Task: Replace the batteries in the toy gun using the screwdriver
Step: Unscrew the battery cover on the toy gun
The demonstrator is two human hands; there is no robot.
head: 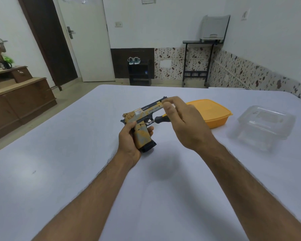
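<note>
screwdriver [161, 118] handle hidden by right hand [186, 124] (tip tiny)

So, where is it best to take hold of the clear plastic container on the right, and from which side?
Take the clear plastic container from above, fingers on two opposite side walls just under the domed top. It sits flat on the white surface with free space all around; its thin walls probably flex, so squeeze gently.

A home bedroom is being shown: a sheeted bed [59, 153], wooden dresser [19, 101], door [87, 40] and shoes [133, 60] are being seen
</note>
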